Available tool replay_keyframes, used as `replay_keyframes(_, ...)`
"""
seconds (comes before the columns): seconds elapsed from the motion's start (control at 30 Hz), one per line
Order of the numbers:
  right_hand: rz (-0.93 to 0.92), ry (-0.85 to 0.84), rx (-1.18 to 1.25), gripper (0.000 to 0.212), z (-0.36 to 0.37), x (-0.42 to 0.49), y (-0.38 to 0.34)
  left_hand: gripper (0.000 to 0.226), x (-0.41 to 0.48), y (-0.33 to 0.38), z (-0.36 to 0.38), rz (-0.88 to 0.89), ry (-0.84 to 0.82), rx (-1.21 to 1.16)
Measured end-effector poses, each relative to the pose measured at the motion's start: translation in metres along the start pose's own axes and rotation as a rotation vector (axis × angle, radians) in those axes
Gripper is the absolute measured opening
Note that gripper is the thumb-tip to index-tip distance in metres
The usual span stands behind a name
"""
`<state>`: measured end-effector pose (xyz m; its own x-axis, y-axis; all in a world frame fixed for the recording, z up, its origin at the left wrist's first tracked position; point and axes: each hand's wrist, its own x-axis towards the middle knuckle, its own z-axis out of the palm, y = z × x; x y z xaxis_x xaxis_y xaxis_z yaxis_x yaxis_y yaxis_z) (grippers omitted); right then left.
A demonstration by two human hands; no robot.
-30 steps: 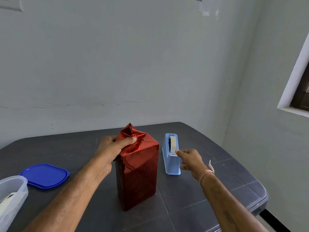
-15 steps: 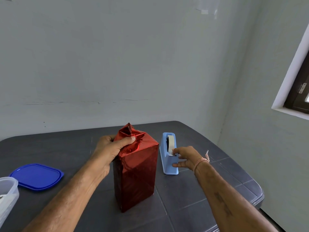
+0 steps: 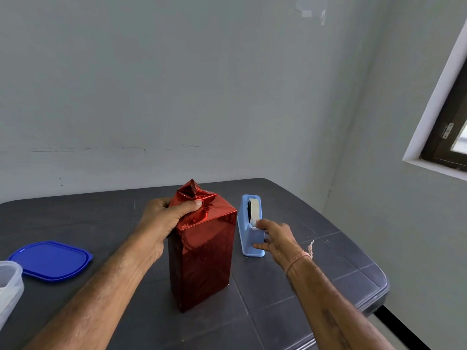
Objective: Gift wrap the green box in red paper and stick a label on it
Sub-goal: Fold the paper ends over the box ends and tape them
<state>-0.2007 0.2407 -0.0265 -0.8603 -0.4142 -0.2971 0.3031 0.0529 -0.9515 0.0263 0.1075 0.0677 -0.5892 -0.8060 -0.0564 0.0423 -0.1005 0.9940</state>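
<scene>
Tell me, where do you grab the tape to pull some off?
Pinch the loose white end at the front of the blue dispenser, coming from the near side and above. The roll stands upright between the dispenser's walls, so only that end sticks out to hold. The right hand has a fingertip on it.

1 red-wrapped box [image 3: 202, 251], 1 tape dispenser [image 3: 246, 236], 1 blue lid [image 3: 50, 260], 1 clear tub [image 3: 8, 284], 1 table [image 3: 318, 276]
</scene>
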Motion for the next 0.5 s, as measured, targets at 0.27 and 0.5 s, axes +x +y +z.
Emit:
replay_keyframes(0.27, -0.086, 0.058, 0.069, 0.012, -0.001, -0.004, 0.018, 0.025, 0.001, 0.0, -0.001, -0.008, -0.002, 0.029)
replay_keyframes(0.5, -0.175, 0.156, -0.038, 0.018, -0.001, -0.005, 0.041, 0.024, 0.003, -0.001, -0.001, -0.008, -0.004, 0.044)
